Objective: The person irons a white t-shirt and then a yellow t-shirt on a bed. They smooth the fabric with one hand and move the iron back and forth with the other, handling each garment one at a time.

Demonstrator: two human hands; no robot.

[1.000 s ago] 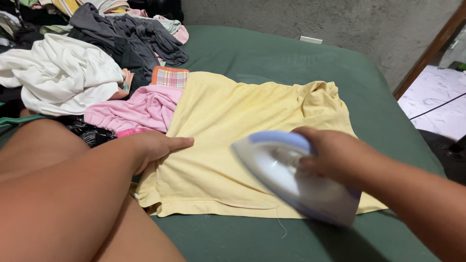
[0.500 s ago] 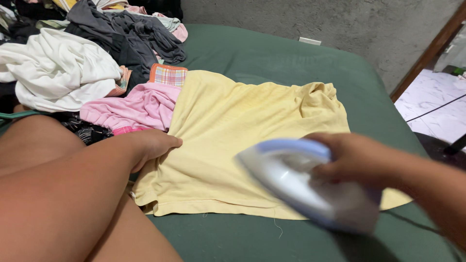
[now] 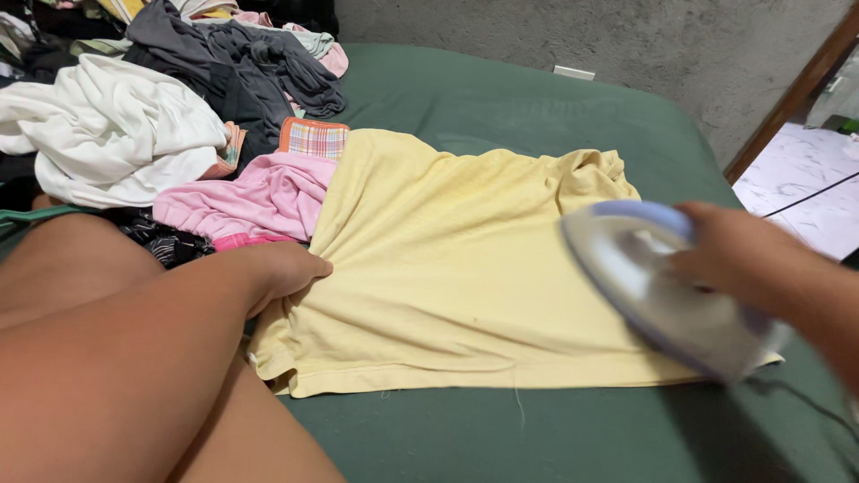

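Note:
A pale yellow garment lies spread flat on a green bed sheet. My right hand grips the handle of a white and light blue clothes iron, which rests on the garment's right edge. My left hand presses down on the garment's left edge, fingers curled into the cloth, bunching it slightly. My left forearm crosses the lower left of the view.
A pile of clothes sits at the upper left: a white garment, dark grey ones, a pink one and a plaid piece. A rough grey wall stands behind the bed. Tiled floor shows at right.
The iron and my right hand slid from the garment's lower middle out to its right edge. My left hand drew back slightly and curled its fingers, pulling the cloth taut.

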